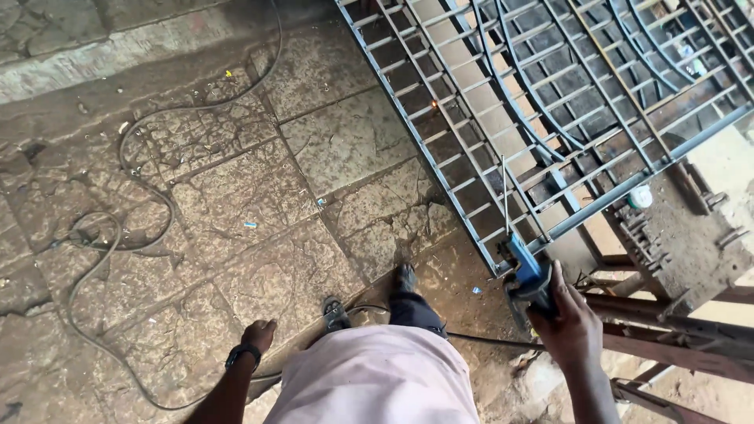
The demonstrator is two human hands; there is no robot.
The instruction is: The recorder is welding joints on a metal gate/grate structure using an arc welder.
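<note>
At the lower right corner: the right hand (572,330) has its fingers wrapped tight around the dark grip of a blue electrode holder (525,271), thumb lying along the top.
Right-hand hold: fully closed on the holder; no gap shows between fingers and grip.
Rod: a thin welding rod (504,192) rises from the holder's clamp, its long axis almost straight up the picture, tip over the bars of the grille.
Direction from the fingers: the metal gate grille (550,102) lies up and ahead of the right hand; its near corner sits just beside the holder, touching or nearly so, I cannot tell which.
Nearer hand: the right, by far.
Left hand: the left hand (258,334) hangs low at the person's side, fingers loosely curled, holding nothing; a dark wristband (242,355) sits on the wrist; well apart from the grille.
Glow: a small orange spark (434,104) shows on one bar further up the grille.
Cable: a black cable (118,235) loops over the cracked stone floor (314,157) and runs behind the feet toward the holder.
In the way: the rusty steel stand (667,330) under the grille, just right of the hand, and a small white container (640,196) on the bench beyond.
Feet: sandals (404,276) planted close to the grille's corner.
</note>
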